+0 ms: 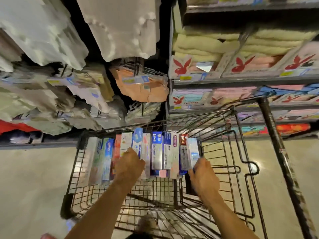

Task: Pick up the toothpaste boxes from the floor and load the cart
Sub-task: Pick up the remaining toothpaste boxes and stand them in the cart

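right shelves (241, 81): yellow folded towels (198, 45) up top, rabbit-logo towel boxes (183, 68) underneath
left racks (138, 66): bagged cloths (82, 87), one orange pack (143, 88)

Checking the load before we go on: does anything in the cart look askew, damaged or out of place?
Nothing damaged or spilled. The toothpaste boxes lie side by side at the far end of the cart, but their near ends are uneven: a pink box sticks out under the middle ones.

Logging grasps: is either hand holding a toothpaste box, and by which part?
The right hand grips the rightmost box at its near end. The left hand lies on boxes further left; its grip cannot be told.
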{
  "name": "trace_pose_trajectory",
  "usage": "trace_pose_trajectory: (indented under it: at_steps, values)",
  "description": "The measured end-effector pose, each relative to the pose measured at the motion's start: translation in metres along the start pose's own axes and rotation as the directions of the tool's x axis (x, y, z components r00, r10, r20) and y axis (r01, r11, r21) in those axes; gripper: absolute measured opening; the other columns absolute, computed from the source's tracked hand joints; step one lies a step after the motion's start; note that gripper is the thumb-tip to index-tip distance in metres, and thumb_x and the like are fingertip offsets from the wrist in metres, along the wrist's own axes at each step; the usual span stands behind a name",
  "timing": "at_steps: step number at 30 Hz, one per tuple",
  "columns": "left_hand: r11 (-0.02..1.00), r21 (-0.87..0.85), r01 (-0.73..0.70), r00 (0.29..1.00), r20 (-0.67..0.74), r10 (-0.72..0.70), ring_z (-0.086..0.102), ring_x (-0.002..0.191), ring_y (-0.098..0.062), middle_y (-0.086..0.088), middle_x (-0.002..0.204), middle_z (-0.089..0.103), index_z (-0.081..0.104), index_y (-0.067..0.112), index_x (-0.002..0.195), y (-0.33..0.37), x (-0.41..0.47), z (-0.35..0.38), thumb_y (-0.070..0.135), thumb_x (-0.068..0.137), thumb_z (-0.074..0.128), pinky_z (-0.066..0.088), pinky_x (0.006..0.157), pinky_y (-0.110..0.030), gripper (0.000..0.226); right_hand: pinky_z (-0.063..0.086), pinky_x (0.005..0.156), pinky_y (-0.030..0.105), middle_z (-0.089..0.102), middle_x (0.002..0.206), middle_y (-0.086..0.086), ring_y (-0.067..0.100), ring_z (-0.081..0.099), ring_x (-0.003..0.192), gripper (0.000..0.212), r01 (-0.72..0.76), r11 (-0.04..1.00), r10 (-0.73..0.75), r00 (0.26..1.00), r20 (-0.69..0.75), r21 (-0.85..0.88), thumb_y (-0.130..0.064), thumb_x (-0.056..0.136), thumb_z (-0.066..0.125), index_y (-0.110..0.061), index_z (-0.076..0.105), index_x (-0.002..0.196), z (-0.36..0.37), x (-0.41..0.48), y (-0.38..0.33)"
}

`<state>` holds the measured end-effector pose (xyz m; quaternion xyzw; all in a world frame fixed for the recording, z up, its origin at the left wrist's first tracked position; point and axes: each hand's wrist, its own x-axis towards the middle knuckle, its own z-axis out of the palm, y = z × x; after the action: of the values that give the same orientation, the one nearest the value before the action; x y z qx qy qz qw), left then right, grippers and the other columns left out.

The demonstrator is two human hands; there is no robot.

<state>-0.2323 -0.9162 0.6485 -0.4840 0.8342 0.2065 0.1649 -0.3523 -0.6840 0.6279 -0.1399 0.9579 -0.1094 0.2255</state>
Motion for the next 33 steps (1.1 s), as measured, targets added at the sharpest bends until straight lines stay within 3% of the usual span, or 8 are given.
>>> trace_pose_trajectory:
  at_steps: [4,9,13,19,22,28,30,33]
  values:
    - [0.993,0.121,-0.013,0.999,0.047,0.008,0.064,0.104,-0.026,-0.009,0.116,0.063,0.038,0.008,0.137,-0.007,0.044,0.036,0.046,0.090,0.060,0.050,0.081,-0.036,0.063,0.052,0.061,0.039,0.053,0.103,0.003,0.026,0.061,0.088,0.035,-0.027,1.000,0.027,1.000,0.010,-0.009,-0.042,0.093,0.064,-0.017,0.045,0.107,0.035,0.042,-0.003]
    - [0.992,0.119,0.052,0.996,0.064,-0.060,0.065,0.097,-0.029,-0.010,0.112,0.060,0.039,0.011,0.126,-0.018,0.072,0.067,0.052,0.084,0.064,0.055,0.082,-0.042,0.064,0.042,0.057,0.033,0.055,0.105,0.007,0.025,0.060,0.088,0.043,-0.040,0.999,0.040,0.999,-0.009,-0.018,-0.045,0.093,0.065,-0.013,0.042,0.111,0.063,0.074,-0.002]
    - [0.990,0.126,0.062,0.998,0.013,-0.064,0.068,0.089,-0.030,-0.010,0.111,0.057,0.036,0.012,0.119,-0.019,0.075,0.079,0.053,0.083,0.066,0.053,0.069,-0.038,0.063,0.040,0.060,0.032,0.056,0.108,0.007,0.025,0.062,0.090,0.041,-0.095,0.994,0.094,0.995,-0.028,-0.062,-0.043,0.094,0.064,-0.011,0.046,0.114,0.071,0.094,-0.015]
    - [0.990,0.126,0.057,0.998,-0.018,-0.055,0.068,0.090,-0.030,-0.012,0.111,0.059,0.029,0.011,0.129,-0.021,0.077,0.080,0.059,0.086,0.064,0.049,0.062,-0.036,0.074,0.053,0.056,0.034,0.058,0.103,0.010,0.027,0.066,0.080,0.041,-0.111,0.989,0.105,0.992,-0.064,-0.100,-0.041,0.094,0.064,-0.012,0.040,0.109,0.077,0.102,-0.023]
    - [0.980,0.191,0.047,0.999,-0.029,-0.043,0.068,0.092,-0.027,-0.011,0.115,0.056,0.028,0.011,0.135,-0.017,0.071,0.073,0.065,0.087,0.059,0.050,0.062,-0.036,0.079,0.049,0.062,0.034,0.058,0.111,0.011,0.029,0.066,0.093,0.051,-0.098,0.987,0.093,0.995,-0.041,-0.127,-0.042,0.091,0.070,-0.011,0.041,0.118,0.065,0.093,-0.022]
    - [0.970,0.237,-0.055,0.997,-0.031,0.064,0.063,0.111,-0.031,-0.017,0.144,0.044,0.026,0.012,0.147,0.009,0.029,0.030,0.034,0.098,0.056,0.057,0.081,-0.042,0.062,0.047,0.067,0.035,0.056,0.121,0.011,0.027,0.062,0.105,0.048,0.010,0.989,-0.016,0.999,-0.037,-0.148,-0.044,0.096,0.061,-0.011,0.045,0.127,0.014,0.054,-0.020]
    - [0.952,0.292,-0.087,0.994,-0.042,0.104,0.063,0.108,-0.028,-0.014,0.141,0.045,0.030,0.013,0.147,0.025,0.002,0.008,0.020,0.097,0.053,0.055,0.080,-0.039,0.056,0.049,0.069,0.035,0.059,0.118,0.011,0.026,0.063,0.100,0.043,0.059,0.985,-0.069,0.996,-0.053,-0.164,-0.047,0.096,0.059,-0.012,0.047,0.119,-0.009,0.034,-0.021]
    - [0.941,0.314,-0.123,0.986,-0.068,0.152,0.060,0.110,-0.028,-0.013,0.135,0.048,0.036,0.014,0.144,0.051,-0.044,-0.025,0.011,0.094,0.050,0.052,0.079,-0.038,0.053,0.050,0.087,0.037,0.061,0.116,0.006,0.024,0.061,0.103,0.044,0.160,0.955,-0.182,0.981,-0.070,-0.249,-0.048,0.092,0.062,-0.015,0.049,0.118,-0.051,0.002,-0.018]
